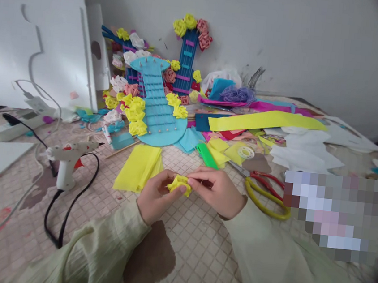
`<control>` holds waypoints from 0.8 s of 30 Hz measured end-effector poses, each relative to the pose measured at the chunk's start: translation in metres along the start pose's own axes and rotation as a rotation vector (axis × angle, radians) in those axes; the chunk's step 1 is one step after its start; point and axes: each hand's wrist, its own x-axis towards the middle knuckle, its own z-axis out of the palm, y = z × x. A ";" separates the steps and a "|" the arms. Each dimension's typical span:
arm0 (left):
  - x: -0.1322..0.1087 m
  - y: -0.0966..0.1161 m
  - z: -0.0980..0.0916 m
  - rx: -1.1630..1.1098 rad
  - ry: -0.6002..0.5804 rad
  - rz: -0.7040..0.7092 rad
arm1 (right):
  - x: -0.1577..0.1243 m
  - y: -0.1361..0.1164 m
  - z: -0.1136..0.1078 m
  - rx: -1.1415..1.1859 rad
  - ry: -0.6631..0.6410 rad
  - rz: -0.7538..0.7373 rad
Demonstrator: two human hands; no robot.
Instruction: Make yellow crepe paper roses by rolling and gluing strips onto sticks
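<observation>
Unreadable pixelated patch (pixel 331 215) near right hand (pixel 220 193)

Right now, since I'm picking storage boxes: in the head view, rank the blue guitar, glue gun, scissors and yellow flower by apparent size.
1. blue guitar, clearly largest.
2. scissors and glue gun look about alike, so I won't rank them.
3. flower, smallest, though nearest the camera.

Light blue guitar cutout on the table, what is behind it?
Behind the light blue guitar cutout stands a darker blue guitar neck, topped with yellow paper flowers. Its lower part is covered by the cutout and more flowers, so its base cannot be seen.
</observation>
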 end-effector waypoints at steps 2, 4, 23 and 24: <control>-0.001 0.002 0.000 -0.018 0.003 -0.028 | -0.001 -0.001 0.001 0.010 0.012 0.006; -0.003 0.002 -0.001 -0.006 0.010 -0.037 | -0.001 -0.002 0.003 0.026 0.028 0.014; -0.006 -0.003 -0.006 0.204 0.028 0.093 | -0.002 -0.004 0.003 0.141 0.017 0.085; -0.006 -0.003 -0.007 0.237 0.032 0.113 | -0.002 -0.004 0.003 0.145 0.012 0.085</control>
